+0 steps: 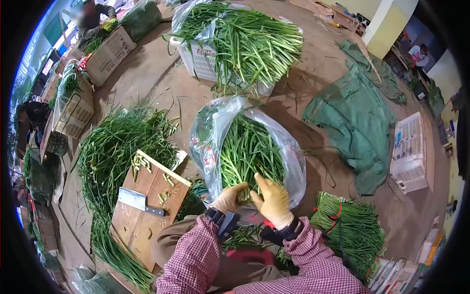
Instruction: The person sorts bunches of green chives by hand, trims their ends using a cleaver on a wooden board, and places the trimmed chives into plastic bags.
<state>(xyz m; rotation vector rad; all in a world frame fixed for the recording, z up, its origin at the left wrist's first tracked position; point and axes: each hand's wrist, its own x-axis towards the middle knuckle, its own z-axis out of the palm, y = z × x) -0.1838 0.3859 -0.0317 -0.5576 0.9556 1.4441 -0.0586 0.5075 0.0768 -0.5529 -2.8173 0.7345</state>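
Both hands wear pale yellow gloves and meet at the cut ends of green stalks (243, 153) in a clear plastic bag (201, 142). My left hand (229, 197) is closed around the lower left of the stalk ends. My right hand (272, 200) is beside it, thumb and fingers apart, at the right of the stalk ends; whether its fingers grip any stalk is unclear. To the left, a cleaver (133, 199) lies on a wooden board (128, 226) with short cut stalk pieces (168, 179) on it.
Loose greens (110, 147) lie left of the board. A white basket (198, 60) piled with greens stands ahead. Tied bundles (350, 232) lie at the lower right, below a green cloth (360, 122) and a white crate (409, 153). A person (91, 22) works at the upper left.
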